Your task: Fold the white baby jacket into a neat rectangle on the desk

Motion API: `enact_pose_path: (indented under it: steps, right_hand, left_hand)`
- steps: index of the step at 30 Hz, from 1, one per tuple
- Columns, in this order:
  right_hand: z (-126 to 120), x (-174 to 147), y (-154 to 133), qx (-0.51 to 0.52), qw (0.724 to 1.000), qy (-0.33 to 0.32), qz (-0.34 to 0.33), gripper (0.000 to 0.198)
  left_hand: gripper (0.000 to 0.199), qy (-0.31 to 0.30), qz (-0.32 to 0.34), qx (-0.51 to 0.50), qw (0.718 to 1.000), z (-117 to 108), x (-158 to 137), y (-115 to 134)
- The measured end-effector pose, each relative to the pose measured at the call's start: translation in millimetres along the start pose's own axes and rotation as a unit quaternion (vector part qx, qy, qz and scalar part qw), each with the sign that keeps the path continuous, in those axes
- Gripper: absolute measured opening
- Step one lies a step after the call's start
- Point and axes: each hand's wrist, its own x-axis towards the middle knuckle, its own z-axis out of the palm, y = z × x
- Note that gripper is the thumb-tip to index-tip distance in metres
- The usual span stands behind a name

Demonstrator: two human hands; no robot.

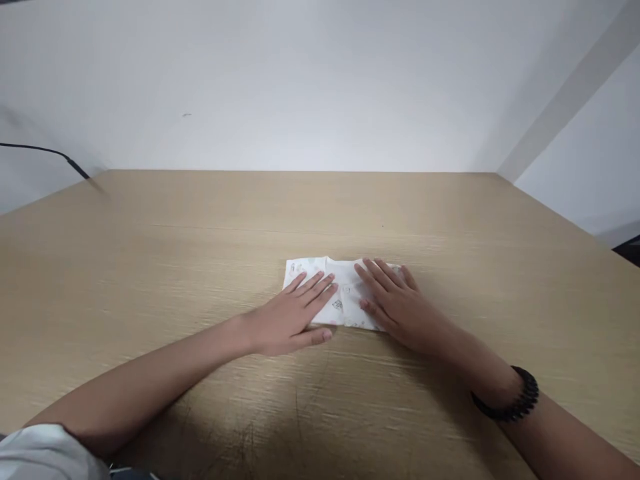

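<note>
A white cloth garment [345, 272] with small printed figures lies folded into a flat, wide strip on the table. A notch like a neckline shows in its top edge. My left hand [293, 313] rests flat on its left half, fingers stretched out, with the thumb on the wood below the lower edge. On the right half lies my right hand [400, 303], palm down with the fingers spread. Both hands press on the cloth without grasping it, and they hide parts of its sides.
The cloth lies on a light wooden table [200, 253] with scratches near its front edge. Behind it rises a white wall [300, 87]. A black cable [75, 165] runs in at the left. Part of a dark object [629, 251] shows at the right edge.
</note>
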Motion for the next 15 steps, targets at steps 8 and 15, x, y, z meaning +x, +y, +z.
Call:
enact_pose_path:
  steps: [8,15]
  right_hand:
    - [8.5,0.4,7.4,0.001,0.999,-0.033,0.019,0.063]
    - [5.7,-2.3,-1.9,-0.011,0.999,-0.031,0.005,0.062]
  left_hand:
    - [0.080,0.016,-0.020,0.058,0.998,8.4,2.2,-3.5]
    - [0.087,-0.007,-0.022,0.047,0.999,3.1,-2.5,2.5]
